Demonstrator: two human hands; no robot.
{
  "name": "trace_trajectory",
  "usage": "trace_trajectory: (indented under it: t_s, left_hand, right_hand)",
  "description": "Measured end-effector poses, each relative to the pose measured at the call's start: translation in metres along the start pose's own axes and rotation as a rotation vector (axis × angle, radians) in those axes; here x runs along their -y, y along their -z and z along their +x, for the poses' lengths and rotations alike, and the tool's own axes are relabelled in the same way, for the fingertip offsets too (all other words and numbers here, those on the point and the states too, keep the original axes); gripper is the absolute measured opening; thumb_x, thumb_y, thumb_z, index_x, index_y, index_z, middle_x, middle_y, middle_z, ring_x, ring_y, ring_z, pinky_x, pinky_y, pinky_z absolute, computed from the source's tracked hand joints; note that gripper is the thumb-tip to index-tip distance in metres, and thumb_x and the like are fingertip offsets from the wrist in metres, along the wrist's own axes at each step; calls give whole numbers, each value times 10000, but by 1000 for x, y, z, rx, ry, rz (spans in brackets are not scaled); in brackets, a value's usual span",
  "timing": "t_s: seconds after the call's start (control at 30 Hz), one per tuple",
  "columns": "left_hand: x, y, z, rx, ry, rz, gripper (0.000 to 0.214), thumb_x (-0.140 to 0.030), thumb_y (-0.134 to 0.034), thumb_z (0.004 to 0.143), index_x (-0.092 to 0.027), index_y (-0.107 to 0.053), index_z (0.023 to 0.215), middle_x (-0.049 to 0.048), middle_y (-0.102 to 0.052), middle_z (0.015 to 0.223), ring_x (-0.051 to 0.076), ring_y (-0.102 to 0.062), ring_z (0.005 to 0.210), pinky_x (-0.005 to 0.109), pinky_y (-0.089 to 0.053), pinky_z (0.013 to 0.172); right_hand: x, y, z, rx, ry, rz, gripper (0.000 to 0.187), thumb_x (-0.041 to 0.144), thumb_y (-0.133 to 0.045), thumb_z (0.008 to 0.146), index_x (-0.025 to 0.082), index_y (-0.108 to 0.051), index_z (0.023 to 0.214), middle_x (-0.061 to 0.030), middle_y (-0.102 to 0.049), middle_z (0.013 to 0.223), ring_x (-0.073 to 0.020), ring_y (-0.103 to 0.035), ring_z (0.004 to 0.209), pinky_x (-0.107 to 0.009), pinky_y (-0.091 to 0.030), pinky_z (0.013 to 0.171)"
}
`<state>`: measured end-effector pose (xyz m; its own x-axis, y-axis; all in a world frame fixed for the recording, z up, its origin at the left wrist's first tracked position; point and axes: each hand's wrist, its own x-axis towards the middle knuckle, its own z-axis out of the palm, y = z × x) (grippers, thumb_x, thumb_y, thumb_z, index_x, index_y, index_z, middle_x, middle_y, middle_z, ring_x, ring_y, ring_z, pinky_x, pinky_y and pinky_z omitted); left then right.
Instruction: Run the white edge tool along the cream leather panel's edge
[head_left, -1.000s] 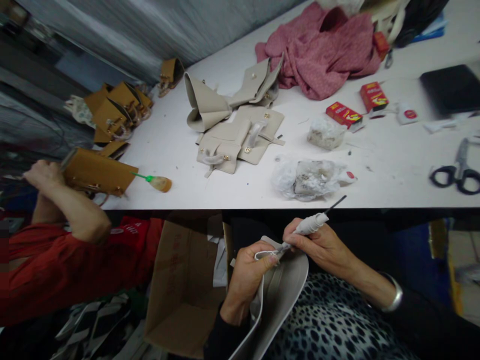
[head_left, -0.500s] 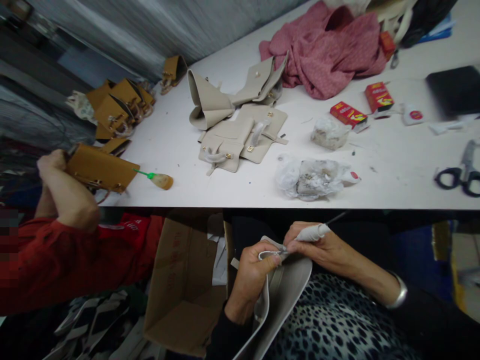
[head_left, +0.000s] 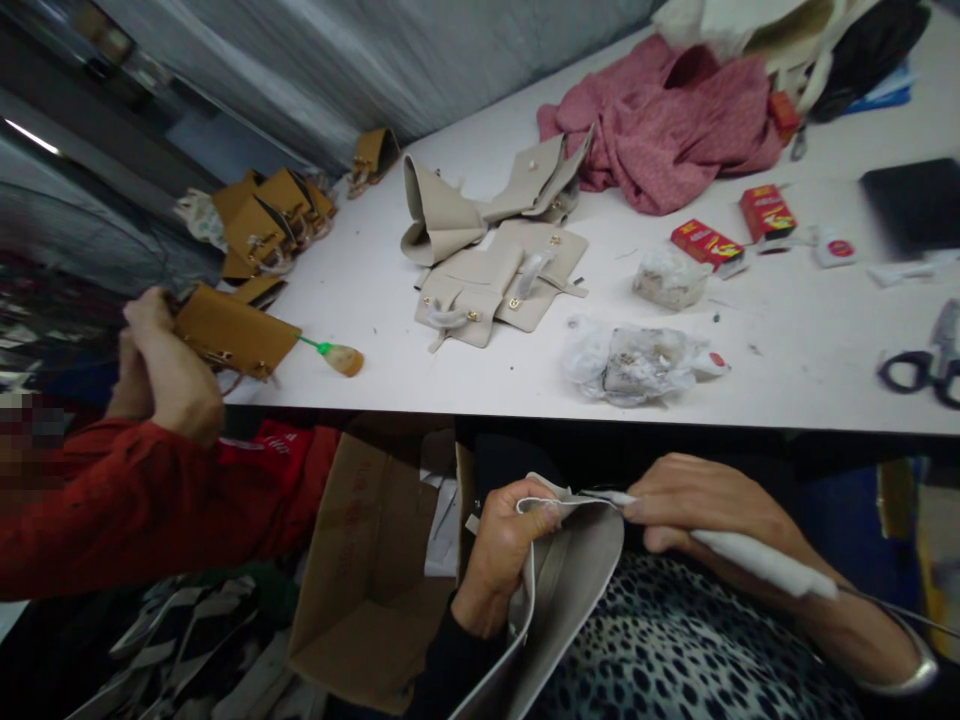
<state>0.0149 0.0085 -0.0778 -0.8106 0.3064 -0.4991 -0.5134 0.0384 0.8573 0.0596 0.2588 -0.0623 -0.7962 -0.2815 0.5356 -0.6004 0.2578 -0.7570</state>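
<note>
A slim white-wrapped tool slants, tip pointing left toward the beige leather-like bag pinched in the left hand; the right hand, knuckles up, clasps the tool.

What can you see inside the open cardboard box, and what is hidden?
Inside the cardboard box, white pieces lie on the side nearer the left hand. The table covers the box's far end; anything there cannot be seen.

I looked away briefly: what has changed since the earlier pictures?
The right hand has drawn rightward, away from the left hand; the white-wrapped tool it holds has swung, its free end now pointing right and down, not up. The left hand still grips the beige bag.
</note>
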Motion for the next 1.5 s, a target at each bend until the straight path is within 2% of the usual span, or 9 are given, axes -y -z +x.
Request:
trace_trajectory:
  t_s: [0.17, 0.37, 0.5, 0.73, 1.0, 1.1, 1.23, 1.4, 1.5]
  left_hand:
    - [3, 4, -2, -78, -64, 8, 213, -333, -831, 736, -159, -707, 743, 4, -638, 700, 127, -535, 652, 261, -391, 653]
    - [-3, 14, -2, -275, -175, -20, 263, -366, -844, 731, -155, -707, 808, 11, -675, 711, 140, -585, 651, 267, -448, 660]
    - [-18, 20, -6, -328, -240, -76, 293, -356, -862, 700, -138, -708, 819, 20, -703, 729, 141, -610, 654, 265, -474, 660]
    - [-54, 52, -27, -515, -429, -55, 301, -369, -843, 715, -136, -717, 857, 16, -707, 739, 139, -620, 649, 252, -483, 633]
    - [-80, 92, -72, -994, -832, -56, 277, -368, -830, 728, -152, -696, 838, -31, -655, 704, 126, -585, 625, 256, -474, 625]
    - [-81, 87, -81, -1146, -938, 9, 233, -352, -808, 761, -155, -698, 815, -23, -655, 720, 146, -598, 656, 280, -487, 650]
    - [-80, 68, -87, -1261, -1058, 249, 166, -331, -773, 832, -175, -717, 825, -6, -681, 773, 169, -618, 705, 308, -500, 692]
    - [-76, 43, -102, -1238, -1371, 556, 83, -248, -764, 867, -181, -720, 843, 21, -711, 832, 191, -668, 782, 346, -530, 753]
    - [-71, 30, -120, -1180, -1556, 704, 82, -138, -768, 830, -180, -709, 870, 23, -704, 824, 188, -667, 752, 349, -531, 720]
  right_hand:
    - [12, -16, -17, -295, -337, 135, 286, 391, -512, 1096, 297, -655, 1325, -32, -805, 1011, -168, -786, 780, -262, -648, 744]
    - [31, -31, -24, -516, -522, 23, 220, 425, -565, 1063, 261, -711, 1050, -10, -803, 851, -167, -786, 727, -230, -658, 717]
    - [44, -34, -29, -598, -650, -15, 292, 518, -568, 1037, 265, -708, 995, -27, -795, 839, -203, -778, 725, -294, -662, 724]
    - [60, -42, -34, -592, -681, -8, 315, 559, -583, 1011, 272, -711, 985, -28, -789, 841, -212, -766, 724, -329, -658, 747]
    - [49, -55, -30, -405, -666, 150, 325, 544, -734, 915, 223, -687, 946, -45, -765, 817, -214, -754, 743, -273, -617, 666]
    - [48, -66, -19, -316, -679, 196, 357, 565, -716, 915, 216, -657, 964, -61, -763, 865, -222, -748, 773, -294, -595, 676]
    - [48, -90, 3, -302, -649, 267, 425, 557, -749, 870, 225, -596, 1085, -90, -748, 1088, -247, -736, 944, -360, -585, 825]
    - [42, -122, 26, -449, -649, 108, 501, 554, -821, 786, 242, -478, 975, 13, -632, 796, -196, -602, 676, -306, -483, 632]
    - [39, -133, 34, -512, -626, 82, 575, 568, -851, 745, 248, -437, 984, 41, -561, 762, -180, -535, 638, -289, -437, 593]
